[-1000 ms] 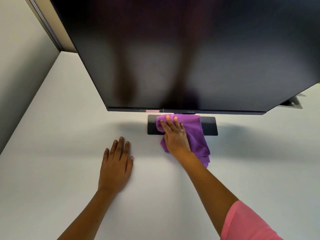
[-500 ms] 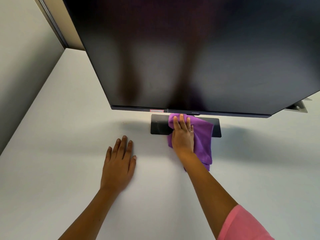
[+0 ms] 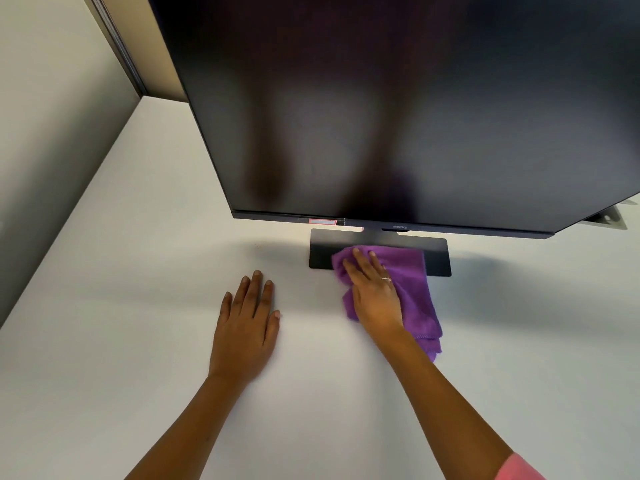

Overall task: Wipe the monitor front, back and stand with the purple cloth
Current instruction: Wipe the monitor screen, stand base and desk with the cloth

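Note:
A large black monitor with a dark screen fills the upper half of the view. Its flat black stand base lies on the white desk under the lower bezel. The purple cloth is spread over the middle of the base and trails toward me onto the desk. My right hand presses flat on the cloth, fingers straight, fingertips on the base. My left hand rests palm down on the desk, left of the base, fingers straight and empty. The stand's neck and the monitor's back are hidden.
The white desk runs to a grey partition wall on the left. A grey bracket-like object shows behind the monitor's right lower corner.
My right hand slid the cloth right along the base, then back toward the left. The base's front now shows more fully below the bezel. My left hand stayed flat on the desk.

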Available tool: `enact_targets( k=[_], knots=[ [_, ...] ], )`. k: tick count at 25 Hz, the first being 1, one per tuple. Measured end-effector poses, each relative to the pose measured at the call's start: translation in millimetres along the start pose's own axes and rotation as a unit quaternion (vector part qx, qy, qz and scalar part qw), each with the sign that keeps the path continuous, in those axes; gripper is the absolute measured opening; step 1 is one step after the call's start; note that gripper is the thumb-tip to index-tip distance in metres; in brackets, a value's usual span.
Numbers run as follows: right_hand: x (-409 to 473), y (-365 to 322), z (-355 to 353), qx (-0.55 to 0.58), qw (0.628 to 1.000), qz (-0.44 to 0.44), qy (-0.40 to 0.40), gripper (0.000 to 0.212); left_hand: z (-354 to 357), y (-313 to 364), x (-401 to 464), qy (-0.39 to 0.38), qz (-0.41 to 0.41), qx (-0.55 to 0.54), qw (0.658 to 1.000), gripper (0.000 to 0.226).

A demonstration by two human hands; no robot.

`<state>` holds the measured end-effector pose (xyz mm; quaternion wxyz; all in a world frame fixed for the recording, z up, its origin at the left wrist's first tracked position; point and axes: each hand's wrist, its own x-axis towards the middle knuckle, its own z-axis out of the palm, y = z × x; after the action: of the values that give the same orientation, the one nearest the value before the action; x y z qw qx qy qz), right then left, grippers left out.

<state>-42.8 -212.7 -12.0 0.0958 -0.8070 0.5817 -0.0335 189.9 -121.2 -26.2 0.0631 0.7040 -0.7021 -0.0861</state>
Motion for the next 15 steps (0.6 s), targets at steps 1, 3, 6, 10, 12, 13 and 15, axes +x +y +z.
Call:
enact_targets(
  k=[1, 3, 6, 10, 12, 13, 15],
  knots=[
    [6, 1, 0, -0.005, 0.999, 0.041, 0.007, 0.066, 0, 0, 0, -0.001, 0.000, -0.002, 1.000, 0.062],
    [26, -13, -2, 0.031, 0.996, 0.079, 0.038, 0.066, 0, 0, 1, -0.004, -0.001, -0.002, 1.000, 0.062],
    [57, -44, 4, 0.068, 0.994, 0.061, 0.062, 0.055, -1, 0, 2, -0.003, -0.002, 0.000, 1.000, 0.060],
    [50, -62, 5, 0.030, 0.998, 0.000, 0.057, 0.061, 0, 0, 1, 0.000, 0.003, -0.002, 1.000, 0.060],
    [26, -56, 7, 0.012, 0.999, -0.048, 0.019, 0.070, 0, 0, 2, 0.002, 0.002, -0.003, 1.000, 0.060],
    [15, -50, 9, 0.005, 0.998, -0.057, 0.010, 0.074, 0, 0, 2, 0.001, 0.001, -0.004, 1.000, 0.061],
    [2, -25, 14, 0.000, 1.000, -0.024, 0.016, 0.075, 1, -1, 1, 0.001, 0.002, -0.005, 1.000, 0.061]
  ],
)
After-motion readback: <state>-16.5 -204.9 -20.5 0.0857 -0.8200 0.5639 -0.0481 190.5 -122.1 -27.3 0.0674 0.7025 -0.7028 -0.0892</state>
